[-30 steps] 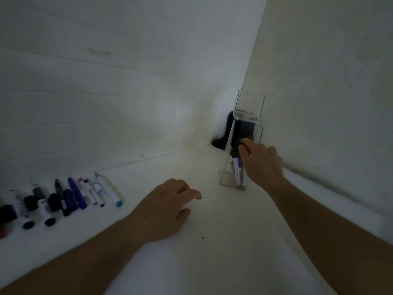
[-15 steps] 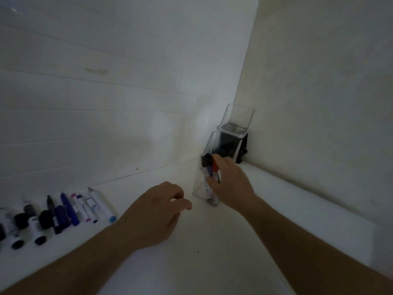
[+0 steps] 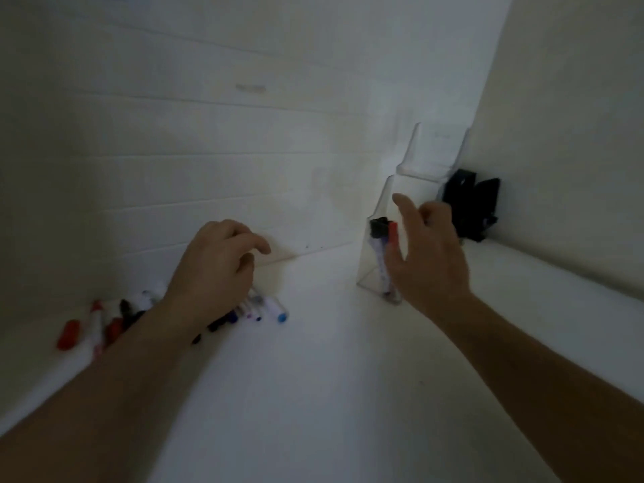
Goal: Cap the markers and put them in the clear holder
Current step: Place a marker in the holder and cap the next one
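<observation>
Clear acrylic holder [image 3: 380, 217]: head view; a stepped, tiered stand on the white surface [image 3: 313, 395], just in front of the right hand's fingers and well to the right of the left hand.
Markers in the holder: two or three capped markers stand tilted in the lowest front pocket, one with a black cap [image 3: 378, 227] and one with a red cap [image 3: 393, 231]; their barrels run down behind the right hand's fingers.
Right hand [image 3: 427, 259]: raised beside the holder with the fingers spread and loose, index finger pointing up; it grasps nothing, and whether a fingertip touches the red cap cannot be told.
Left hand [image 3: 217, 270]: hovers over the loose markers with the fingers curled downward; nothing is seen in its grip, though blur hides the fingertips.
Loose markers [image 3: 254, 308]: a row lying on the white surface under and to the left of the left hand, partly covered by its wrist; a light-blue-ended marker [image 3: 277, 310] lies at the right end.
Red pieces [image 3: 68, 334]: red caps or markers at the far left of that row, too blurred to separate.
Black object [image 3: 474, 207]: stands in the corner beyond the right hand, behind the holder.
</observation>
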A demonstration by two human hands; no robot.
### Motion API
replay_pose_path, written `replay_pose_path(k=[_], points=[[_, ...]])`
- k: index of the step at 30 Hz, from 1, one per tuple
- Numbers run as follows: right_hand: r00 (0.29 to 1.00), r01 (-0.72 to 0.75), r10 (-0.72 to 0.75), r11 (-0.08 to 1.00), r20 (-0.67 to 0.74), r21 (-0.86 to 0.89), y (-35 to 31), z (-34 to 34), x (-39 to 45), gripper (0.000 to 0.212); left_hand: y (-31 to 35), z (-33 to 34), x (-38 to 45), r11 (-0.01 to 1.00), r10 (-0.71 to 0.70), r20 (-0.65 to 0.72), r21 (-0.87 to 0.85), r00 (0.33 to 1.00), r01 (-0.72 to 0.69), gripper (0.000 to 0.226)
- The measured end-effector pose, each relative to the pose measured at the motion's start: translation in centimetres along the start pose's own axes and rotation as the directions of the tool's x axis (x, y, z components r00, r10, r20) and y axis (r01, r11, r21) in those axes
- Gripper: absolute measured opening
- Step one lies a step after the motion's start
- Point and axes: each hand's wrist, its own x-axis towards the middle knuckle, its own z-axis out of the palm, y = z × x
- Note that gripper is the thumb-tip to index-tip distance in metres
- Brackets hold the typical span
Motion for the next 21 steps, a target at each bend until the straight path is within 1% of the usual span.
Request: replay_pose_path(k=[1,2,3,4,6,8,9,10,11,14,16,17,19,21], points=[[0.997,0.069,-0.068,0.997,-0.027,0.031,-1.4,0.0,-0.2,0.062,-0.5,0.0,-0.2,0.999,-0.048,-0.006,0.001,0.999,0.048,0.030],[0.988,0.153,-0.154,0.984,0.006,0.093,-2.9,0.3,-0.5,0.056,-0.8,0.1,-0.4,0.996,-0.094,-0.002,-0.001,0.996,0.094,0.032],[0.968,0.222,-0.240,0.958,0.079,0.184,-4.5,0.9,-0.8,0.049,-1.0,0.3,-0.6,0.992,-0.128,0.007,-0.001,0.992,0.128,0.034],[0.938,0.245,-0.302,0.925,0.170,0.291,-6.1,1.8,-1.2,0.042,-1.1,0.4,-0.8,0.989,-0.149,0.011,0.003,0.989,0.149,0.037],[0.876,0.197,-0.378,0.848,0.300,0.493,-8.7,4.1,-1.6,0.031,-1.2,0.5,-1.0,0.985,-0.169,0.008,0.020,0.986,0.169,0.042],[0.820,0.086,-0.394,0.803,0.416,0.589,-10.7,6.1,-1.8,0.019,-1.4,0.5,-1.1,0.980,-0.190,0.010,0.059,0.982,0.189,0.044],[0.785,0.036,-0.391,0.803,0.480,0.595,-11.3,7.0,-1.7,0.014,-1.4,0.5,-1.1,0.976,-0.204,0.016,0.080,0.979,0.203,0.043],[0.754,0.010,-0.389,0.813,0.529,0.583,-11.8,7.5,-1.6,0.014,-1.5,0.6,-1.1,0.971,-0.219,0.022,0.102,0.976,0.215,0.042],[0.741,0.013,-0.378,0.835,0.555,0.550,-12.0,8.0,-1.5,0.020,-1.5,0.7,-1.0,0.967,-0.228,0.033,0.123,0.973,0.223,0.040],[0.758,0.103,-0.277,0.945,0.590,0.311,-11.4,8.4,-1.2,0.031,-1.5,1.0,-1.2,0.963,-0.241,0.083,0.143,0.967,0.228,0.032],[0.769,0.136,-0.207,0.977,0.604,0.162,-10.0,7.7,-1.2,0.035,-1.2,1.1,-1.2,0.960,-0.257,0.146,0.149,0.955,0.236,0.031],[0.771,0.135,-0.191,0.981,0.608,0.137,-9.3,7.2,-1.3,0.033,-1.0,1.2,-1.2,0.959,-0.257,0.182,0.172,0.949,0.227,0.032],[0.793,0.104,-0.197,0.976,0.576,0.192,-7.8,6.1,-2.0,0.023,-0.4,1.5,-1.1,0.951,-0.250,0.251,0.248,0.935,0.188,0.037],[0.837,0.023,-0.172,0.959,0.519,0.281,-7.0,5.1,-3.1,0.025,-0.1,1.8,-1.0,0.938,-0.259,0.320,0.307,0.911,0.159,0.045]])
